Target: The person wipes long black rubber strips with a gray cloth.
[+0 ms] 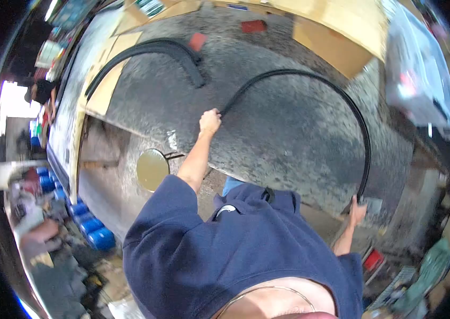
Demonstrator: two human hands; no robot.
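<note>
Navy short-sleeved shirt cloth (225, 255) fills the foreground at 6 o'clock, both bare arms reaching out from it. Across the grey speckled worktable (289, 133) arcs a long, thin black curved rubber trim strip (336, 90). One hand (210, 121), at 10 o'clock from the shirt, closes around the strip's near end; the other hand (357, 211), at 3 o'clock, pinches its far end. Toward 11 o'clock lies a wider black curved plastic arch moulding (145, 50), untouched. Brown cardboard sheets (342, 32) sit at 1 o'clock; blue plastic containers (94, 234) cluster at 8 o'clock.
</note>
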